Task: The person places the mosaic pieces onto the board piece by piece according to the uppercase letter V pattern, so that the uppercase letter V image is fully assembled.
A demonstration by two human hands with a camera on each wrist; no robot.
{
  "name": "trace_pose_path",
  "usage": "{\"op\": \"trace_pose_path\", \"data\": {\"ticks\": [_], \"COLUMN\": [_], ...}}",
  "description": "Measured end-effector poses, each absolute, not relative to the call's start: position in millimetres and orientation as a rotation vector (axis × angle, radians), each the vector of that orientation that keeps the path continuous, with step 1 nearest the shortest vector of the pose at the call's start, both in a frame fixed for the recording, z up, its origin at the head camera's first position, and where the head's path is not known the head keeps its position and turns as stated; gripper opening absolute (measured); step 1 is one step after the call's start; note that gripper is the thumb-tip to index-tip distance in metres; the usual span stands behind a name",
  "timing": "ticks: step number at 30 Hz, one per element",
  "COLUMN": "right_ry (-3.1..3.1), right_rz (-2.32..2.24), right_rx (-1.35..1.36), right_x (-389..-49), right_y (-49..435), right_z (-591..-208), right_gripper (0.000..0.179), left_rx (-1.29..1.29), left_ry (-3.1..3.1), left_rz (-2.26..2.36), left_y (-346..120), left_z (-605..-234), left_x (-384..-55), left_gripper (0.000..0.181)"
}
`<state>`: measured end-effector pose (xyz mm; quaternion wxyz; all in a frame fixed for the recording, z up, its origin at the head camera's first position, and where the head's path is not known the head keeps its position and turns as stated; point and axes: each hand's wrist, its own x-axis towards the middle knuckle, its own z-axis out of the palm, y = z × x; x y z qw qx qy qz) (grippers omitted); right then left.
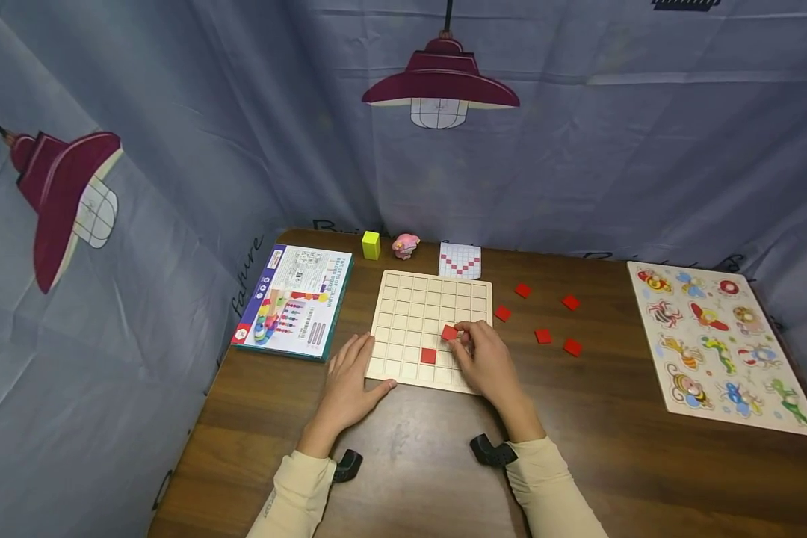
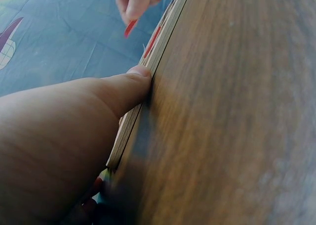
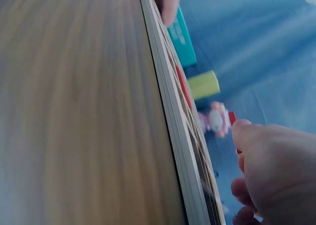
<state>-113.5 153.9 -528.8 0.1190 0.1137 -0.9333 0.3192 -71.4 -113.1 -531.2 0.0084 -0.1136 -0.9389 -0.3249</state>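
Observation:
A pale wooden grid board [image 1: 403, 306] lies on the table, with one red square tile [image 1: 428, 356] set in a cell near its front. My right hand [image 1: 487, 359] pinches another red tile [image 1: 449, 332] between thumb and fingers; the right wrist view shows that tile [image 3: 232, 118] held above the board's surface. At the board's front left corner rests my left hand [image 1: 350, 381], fingers straight along the left side. Its thumb [image 2: 136, 81] touches the front edge. Several loose red tiles [image 1: 542, 336] lie right of the board. Behind it is a white card [image 1: 460, 261] printed with red squares.
A boxed set [image 1: 296, 299] lies left of the board. Along the back stand a yellow block [image 1: 370, 245] and a small pink figure [image 1: 406, 246]. A picture board of insects [image 1: 719, 344] lies at the far right. Grey-blue curtains [image 1: 578, 164] enclose the table.

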Motion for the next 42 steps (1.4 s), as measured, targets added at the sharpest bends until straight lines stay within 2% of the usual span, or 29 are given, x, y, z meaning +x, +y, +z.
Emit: {"op": "trace_pose_path", "data": {"ticks": [6,12,42], "right_ry": [-2.77,-2.855,-2.914], "right_rz": [0.943,0.888,0.753], "right_rx": [0.449,0.434,0.419], "right_x": [-119,-127,-128], "right_y": [125,108,97], "right_z": [-525,-525,-520], "right_gripper": [0.024,0.026,0.022], "left_rx": [-0.356,-0.361,-0.359], "left_ry": [-2.928,-2.931,-2.928], "left_rz": [-0.985,-0.983,-0.989], "left_y": [-113,-113,-113], "left_z": [-536,-535,-534], "left_x": [-72,-73,-74], "left_gripper": [0.088,0.088,0.087]}}
